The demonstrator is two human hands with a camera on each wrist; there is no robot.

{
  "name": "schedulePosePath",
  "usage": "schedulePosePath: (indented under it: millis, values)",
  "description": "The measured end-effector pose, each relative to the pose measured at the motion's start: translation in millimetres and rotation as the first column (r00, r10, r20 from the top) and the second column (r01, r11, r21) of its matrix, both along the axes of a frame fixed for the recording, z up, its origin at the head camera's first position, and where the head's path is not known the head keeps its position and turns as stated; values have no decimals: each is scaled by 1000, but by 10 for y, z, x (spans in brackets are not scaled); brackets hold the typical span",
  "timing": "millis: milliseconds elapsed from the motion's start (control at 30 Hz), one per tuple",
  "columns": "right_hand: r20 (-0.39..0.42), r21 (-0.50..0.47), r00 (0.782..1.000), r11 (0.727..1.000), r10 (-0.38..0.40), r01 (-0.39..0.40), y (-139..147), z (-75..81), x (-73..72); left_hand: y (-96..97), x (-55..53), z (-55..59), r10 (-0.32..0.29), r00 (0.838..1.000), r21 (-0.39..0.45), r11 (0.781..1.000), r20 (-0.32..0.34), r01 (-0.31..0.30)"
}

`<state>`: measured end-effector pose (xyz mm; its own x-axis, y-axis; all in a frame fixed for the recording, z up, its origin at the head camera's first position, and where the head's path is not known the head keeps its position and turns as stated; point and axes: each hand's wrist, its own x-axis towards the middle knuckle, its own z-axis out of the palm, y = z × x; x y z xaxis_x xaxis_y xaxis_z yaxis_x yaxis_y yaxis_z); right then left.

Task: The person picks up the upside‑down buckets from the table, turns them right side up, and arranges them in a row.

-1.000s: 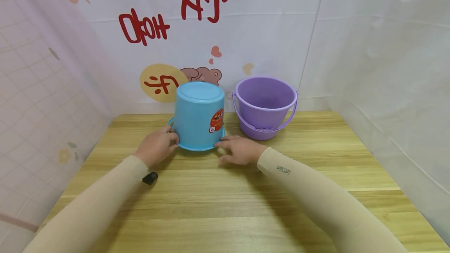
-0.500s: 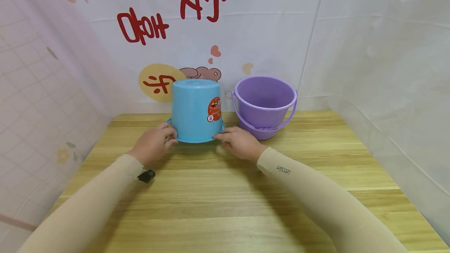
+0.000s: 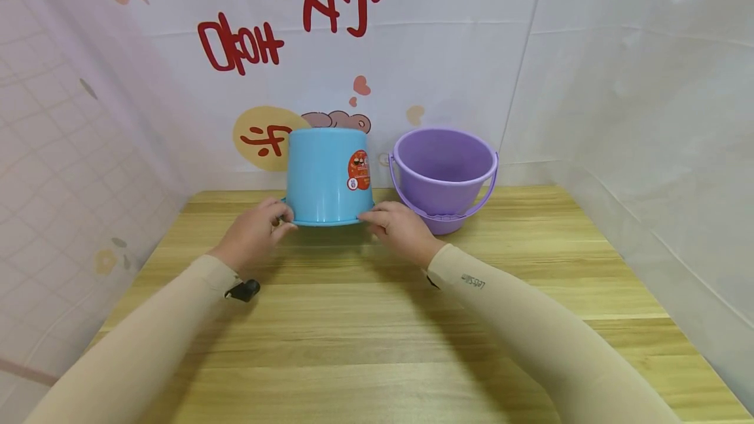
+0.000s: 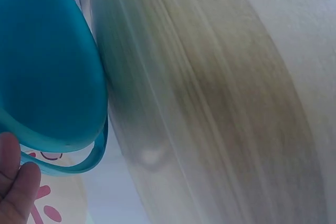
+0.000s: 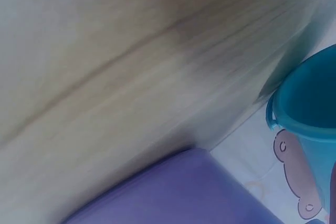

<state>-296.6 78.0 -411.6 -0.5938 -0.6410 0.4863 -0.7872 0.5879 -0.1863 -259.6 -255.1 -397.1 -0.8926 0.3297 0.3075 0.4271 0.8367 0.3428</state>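
Observation:
A light blue bucket (image 3: pixel 321 175) with a round red sticker is upside down, its near rim raised and tilted back toward the wall. My left hand (image 3: pixel 254 233) pinches the rim at its left, thumb below. At the opposite side of the rim, my right hand (image 3: pixel 403 231) grips with thumb and fingers. In the left wrist view, the dark inside of the blue bucket (image 4: pixel 47 66) shows, its handle (image 4: pixel 84 166) hanging by my fingers (image 4: pixel 23 192). The right wrist view catches the blue bucket (image 5: pixel 310 95) at its right edge; most of that hand is hidden there.
A purple bucket (image 3: pixel 436 198) stands upright just right of the blue one, handle lowered to the front. Behind both rises a white printed cloth wall (image 3: pixel 448 64). More cloth hangs along both sides of the wooden table (image 3: pixel 353 319).
The blue bucket's near rim has risen off the table and its base has tipped back out of sight. Both hands have moved up with the rim. The purple bucket has stayed put.

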Motion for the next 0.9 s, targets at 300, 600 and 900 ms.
schedulePosePath:
  millis: [300, 600, 900]
  values:
    - [51, -107, 998, 994, -30, 35, -36, 79, 20, 41, 37, 76, -1, 1000, 48, 999, -22, 2]
    - [56, -172, 998, 984, -27, 37, -8, 144, 28, 84, 67, 111, 15, 1000, 92, 996, -14, -14]
    - [56, -157, 998, 987, -17, 25, 28, 242, 36, 111, 91, 156, 40, 999, 160, 986, -7, -38]
